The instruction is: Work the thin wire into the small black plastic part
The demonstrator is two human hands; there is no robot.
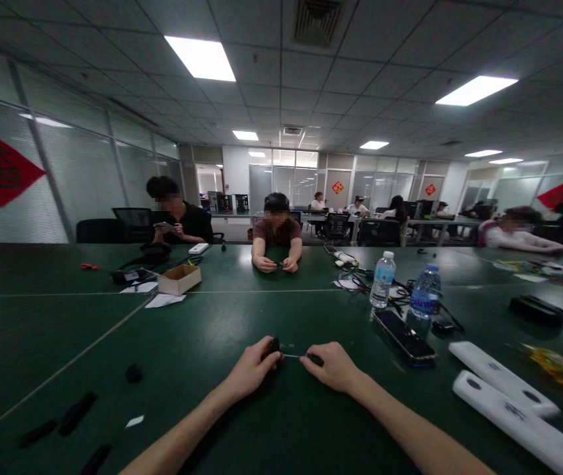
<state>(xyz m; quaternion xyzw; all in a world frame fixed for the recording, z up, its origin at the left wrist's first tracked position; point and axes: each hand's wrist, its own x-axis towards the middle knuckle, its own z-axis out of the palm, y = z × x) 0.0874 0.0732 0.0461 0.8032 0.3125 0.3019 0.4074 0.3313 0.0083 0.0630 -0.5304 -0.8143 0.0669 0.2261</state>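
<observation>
My left hand (250, 367) is closed around a small black part (275, 346), pinched between thumb and fingers just above the green table (212, 330). What kind of part it is cannot be made out. My right hand (337, 367) grips the dark handle of a thin screwdriver (292, 356). Its metal shaft lies level between both hands, with the tip reaching the black part. Whether the tip sits inside the part is too small to tell.
To the right are a phone (405, 338), water bottles (383, 280), cables and two long white cases (503, 379). Several black pieces (78, 413) and a white scrap (134, 421) lie front left. A small box (179, 280) stands farther back. A person (277, 237) sits opposite.
</observation>
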